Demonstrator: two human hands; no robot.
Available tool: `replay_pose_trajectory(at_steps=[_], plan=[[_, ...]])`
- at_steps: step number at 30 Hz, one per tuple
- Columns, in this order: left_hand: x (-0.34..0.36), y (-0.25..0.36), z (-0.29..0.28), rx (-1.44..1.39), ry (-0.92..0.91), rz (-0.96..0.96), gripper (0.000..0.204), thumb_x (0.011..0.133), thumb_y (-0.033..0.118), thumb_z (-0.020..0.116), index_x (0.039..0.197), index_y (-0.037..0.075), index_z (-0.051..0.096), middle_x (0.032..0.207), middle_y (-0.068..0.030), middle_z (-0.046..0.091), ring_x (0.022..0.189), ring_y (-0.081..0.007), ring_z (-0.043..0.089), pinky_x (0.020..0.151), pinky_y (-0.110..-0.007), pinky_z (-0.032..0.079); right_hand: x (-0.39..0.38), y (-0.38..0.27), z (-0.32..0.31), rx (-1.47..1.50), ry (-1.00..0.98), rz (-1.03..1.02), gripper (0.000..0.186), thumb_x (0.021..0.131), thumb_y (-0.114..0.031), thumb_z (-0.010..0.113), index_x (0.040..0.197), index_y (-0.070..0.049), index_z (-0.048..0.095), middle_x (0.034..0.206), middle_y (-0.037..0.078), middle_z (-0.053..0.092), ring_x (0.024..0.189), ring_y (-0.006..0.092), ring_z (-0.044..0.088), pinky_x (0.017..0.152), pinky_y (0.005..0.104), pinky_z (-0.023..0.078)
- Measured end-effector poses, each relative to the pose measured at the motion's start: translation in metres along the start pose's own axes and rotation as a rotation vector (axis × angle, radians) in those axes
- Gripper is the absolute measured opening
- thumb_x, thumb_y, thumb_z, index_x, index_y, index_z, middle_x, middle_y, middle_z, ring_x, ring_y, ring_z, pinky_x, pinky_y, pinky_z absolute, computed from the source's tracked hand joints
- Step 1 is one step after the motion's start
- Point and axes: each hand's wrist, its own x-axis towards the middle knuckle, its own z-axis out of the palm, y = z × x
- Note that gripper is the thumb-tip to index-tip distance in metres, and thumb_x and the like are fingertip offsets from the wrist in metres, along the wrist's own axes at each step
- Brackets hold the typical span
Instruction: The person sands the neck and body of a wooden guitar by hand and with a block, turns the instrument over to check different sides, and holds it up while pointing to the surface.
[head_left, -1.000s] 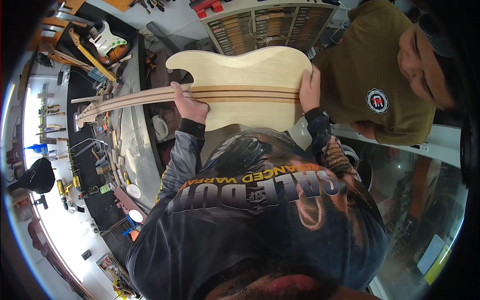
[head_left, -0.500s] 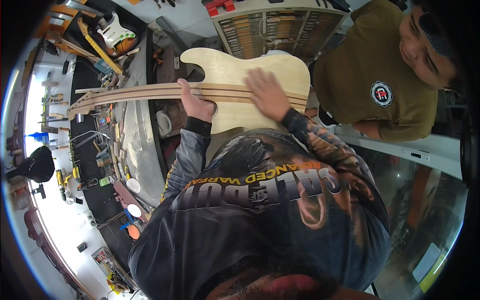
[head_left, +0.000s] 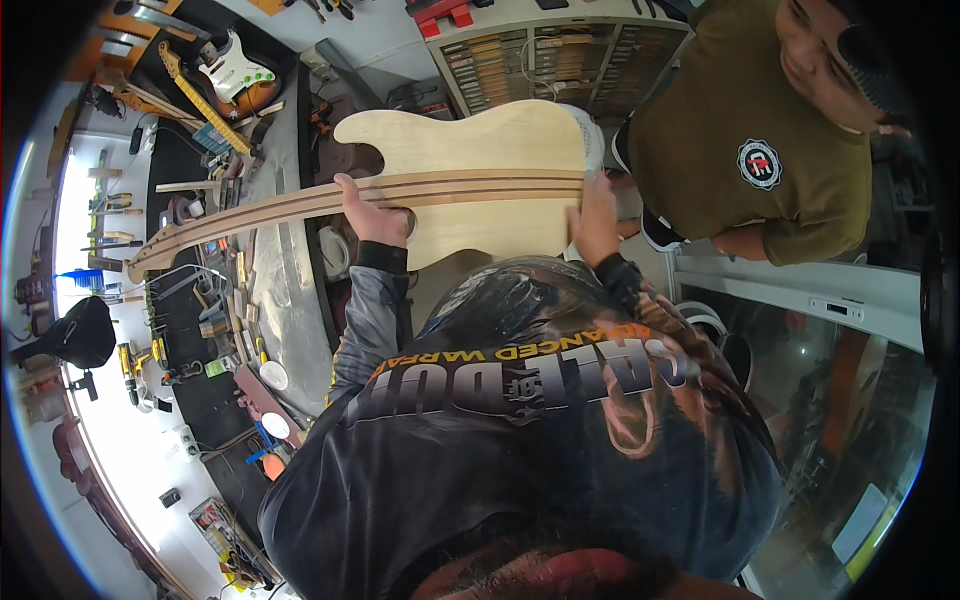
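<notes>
An unfinished solid-body guitar (head_left: 480, 145) in pale bare wood lies across in front of me, its back up. Dark stripes run along its long neck (head_left: 270, 208), which carries on through the body; the headstock points left. My left hand (head_left: 376, 216) is wrapped around the neck where it meets the body, thumb on top. At the body's right end, my right hand (head_left: 597, 220) takes hold of the edge, with the thumb on the near side. Its fingertips are partly hidden and slightly blurred.
A person in an olive shirt (head_left: 760, 120) stands close on the right. To the left, a workbench (head_left: 285, 290) holds tools and wood pieces, with a sunburst guitar (head_left: 235, 75) beyond. A drawer cabinet (head_left: 560, 65) stands at the back. A glass-fronted case (head_left: 830, 400) is at lower right.
My right hand has slid from the middle of the guitar body to its right end. The guitar and my left hand have shifted slightly left.
</notes>
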Motion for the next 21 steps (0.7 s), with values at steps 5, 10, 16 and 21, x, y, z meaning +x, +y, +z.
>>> replay_pose_trajectory(at_steps=[5,10,16,21], plan=[[0.004,-0.003,0.015,-0.003,-0.062,-0.036,0.087,0.091,0.070,0.071,0.148,0.009,0.045,0.149,-0.0158,0.050,0.136,-0.0366,0.049,0.117,-0.058,0.035,0.044,-0.106,-0.017,0.085,-0.092,-0.398,0.074,0.096,-0.022,0.066,0.158,0.004,0.037,0.167,0.028,0.032,0.156,0.0448,0.027,0.129,0.0535,0.020],[0.002,0.002,0.020,-0.008,-0.142,-0.083,0.087,0.092,0.071,0.069,0.148,0.009,0.045,0.150,-0.0160,0.049,0.136,-0.0369,0.049,0.118,-0.058,0.034,0.062,-0.131,-0.031,-0.062,-0.126,-0.724,0.068,0.098,-0.028,0.064,0.159,-0.006,0.042,0.166,0.013,0.040,0.155,0.0371,0.032,0.127,0.0530,0.025],[-0.001,-0.002,0.025,-0.024,0.000,0.022,0.087,0.092,0.069,0.069,0.149,0.008,0.044,0.149,-0.0170,0.049,0.136,-0.0371,0.049,0.118,-0.058,0.035,0.050,-0.110,-0.026,-0.067,-0.072,-0.619,0.068,0.096,-0.027,0.066,0.158,-0.009,0.044,0.164,0.014,0.040,0.155,0.0366,0.032,0.125,0.0553,0.028],[0.003,-0.003,0.019,-0.026,-0.033,-0.048,0.085,0.092,0.069,0.070,0.147,0.010,0.046,0.149,-0.0164,0.049,0.136,-0.0363,0.048,0.118,-0.057,0.035,0.057,-0.121,-0.027,-0.043,-0.127,-0.725,0.065,0.097,-0.027,0.066,0.157,-0.011,0.047,0.165,0.015,0.039,0.155,0.0380,0.031,0.126,0.0552,0.026]])
